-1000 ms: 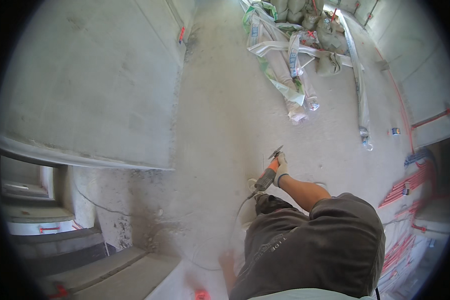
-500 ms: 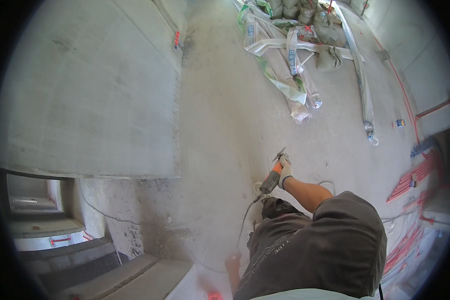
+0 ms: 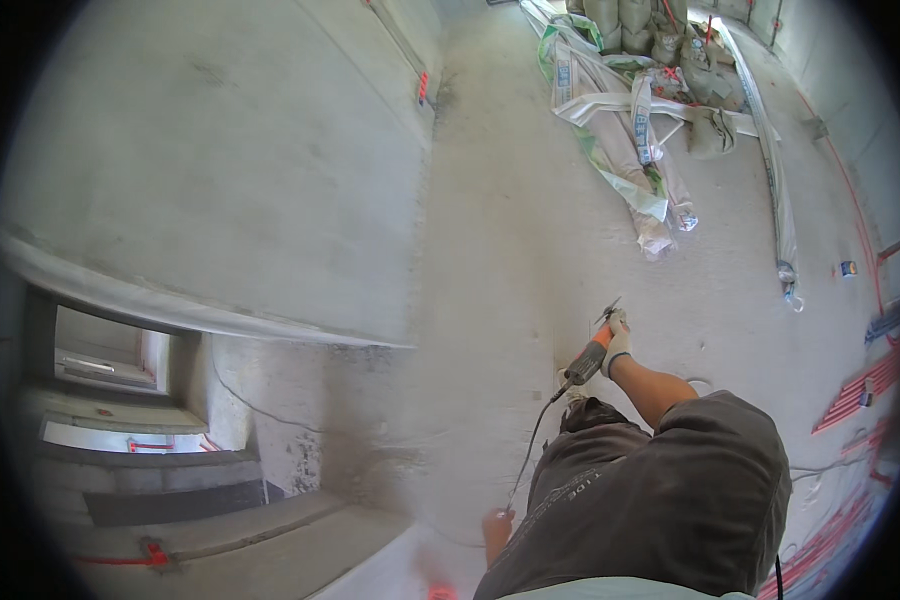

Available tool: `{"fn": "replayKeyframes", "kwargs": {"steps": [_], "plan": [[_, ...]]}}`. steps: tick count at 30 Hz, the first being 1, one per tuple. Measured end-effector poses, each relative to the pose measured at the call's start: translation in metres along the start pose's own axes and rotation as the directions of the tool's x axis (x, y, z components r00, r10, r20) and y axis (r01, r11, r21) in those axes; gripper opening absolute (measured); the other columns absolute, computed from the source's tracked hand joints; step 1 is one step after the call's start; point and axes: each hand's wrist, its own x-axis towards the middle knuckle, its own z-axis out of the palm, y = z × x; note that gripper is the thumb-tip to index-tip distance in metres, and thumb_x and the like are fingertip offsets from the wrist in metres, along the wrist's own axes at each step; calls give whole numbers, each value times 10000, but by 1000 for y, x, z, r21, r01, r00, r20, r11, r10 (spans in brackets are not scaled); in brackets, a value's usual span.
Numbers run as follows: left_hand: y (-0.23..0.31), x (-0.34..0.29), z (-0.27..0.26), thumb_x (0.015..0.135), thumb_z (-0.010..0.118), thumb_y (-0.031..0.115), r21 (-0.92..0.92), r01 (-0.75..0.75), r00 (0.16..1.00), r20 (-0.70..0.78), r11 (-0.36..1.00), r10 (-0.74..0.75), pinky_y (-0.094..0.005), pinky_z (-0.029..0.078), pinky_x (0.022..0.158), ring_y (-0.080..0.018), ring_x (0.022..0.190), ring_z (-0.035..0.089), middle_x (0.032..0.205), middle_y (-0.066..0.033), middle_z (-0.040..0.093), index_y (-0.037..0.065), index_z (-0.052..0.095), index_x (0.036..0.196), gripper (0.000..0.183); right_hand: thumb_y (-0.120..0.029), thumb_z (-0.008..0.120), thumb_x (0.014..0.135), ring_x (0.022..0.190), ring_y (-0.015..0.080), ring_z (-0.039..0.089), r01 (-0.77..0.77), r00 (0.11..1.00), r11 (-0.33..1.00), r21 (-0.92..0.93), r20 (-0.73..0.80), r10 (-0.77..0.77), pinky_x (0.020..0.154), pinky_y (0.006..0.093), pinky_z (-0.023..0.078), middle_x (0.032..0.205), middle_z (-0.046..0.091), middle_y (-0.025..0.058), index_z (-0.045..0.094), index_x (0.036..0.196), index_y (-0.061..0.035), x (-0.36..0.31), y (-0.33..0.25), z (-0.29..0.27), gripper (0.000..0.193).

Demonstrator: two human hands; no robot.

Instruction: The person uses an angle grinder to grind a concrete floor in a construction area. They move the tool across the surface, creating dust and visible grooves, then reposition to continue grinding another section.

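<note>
My left hand (image 3: 497,522), bare, is low in the picture beside the dark shorts (image 3: 660,490), closed around a dark power cord (image 3: 533,445). From it the cord runs up to an angle grinder (image 3: 590,360) with a dark grey body and an orange part. A thin disc (image 3: 610,309) shows at the grinder's far end. The tool appears to hang by its cord, overlapping my light-coloured right shoe (image 3: 620,340) in this view. Part of my left shoe (image 3: 574,388) shows behind the grinder. My right hand is out of view.
Wrapped long bundles (image 3: 620,180) and filled sacks (image 3: 707,85) lie on the concrete floor (image 3: 490,250) ahead. A bare wall (image 3: 230,180) stands at left, above an opening (image 3: 115,350). Red pipes (image 3: 860,395) run along the right; loose cable (image 3: 260,410) crosses the floor at left.
The room has shifted rightward in the view, with more showing at left. The grinder and my legs also sit slightly further right. My left hand still grips the cord.
</note>
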Motion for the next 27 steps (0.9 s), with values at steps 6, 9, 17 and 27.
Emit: {"fn": "replayKeyframes", "kwargs": {"steps": [6, 9, 17, 27], "plan": [[34, -22, 20, 829, 861, 364, -220, 7, 985, -168, 976, -45, -552, 517, 811, -449, 887, 693, 910, -202, 743, 37, 756, 891, 349, -485, 775, 988, 1007, 231, 621, 324, 942, 945, 38, 74, -326, 926, 472, 554, 1114, 657, 13, 653, 1303, -201, 38, -23, -32, 441], [10, -55, 19, 829, 859, 393, -125, -85, 984, -166, 988, 64, -552, 491, 764, -452, 836, 666, 868, -201, 717, 35, 737, 831, 379, -485, 762, 999, 1012, 238, 627, 240, 966, 971, 12, 97, -240, 928, 479, 563, 1122, 653, 15, 645, 1329, -204, 3, -10, -30, 448], [6, -83, 56, 908, 749, 350, -203, -315, 921, -302, 927, 247, -526, 483, 613, -393, 660, 647, 691, -171, 659, 92, 754, 819, 274, -469, 754, 1003, 898, 265, 659, 159, 925, 984, -85, 360, -119, 741, 499, 615, 1051, 641, 42, 629, 1251, -196, -44, -53, -45, 389], [9, -70, 71, 870, 909, 273, -391, 113, 903, -342, 914, -258, -443, 448, 508, -246, 496, 561, 597, -137, 609, 14, 658, 668, 414, -524, 774, 968, 804, 310, 680, 33, 932, 905, -425, 341, 126, 751, 500, 621, 1003, 649, 90, 575, 1277, -161, -16, -23, -25, 516]]}}
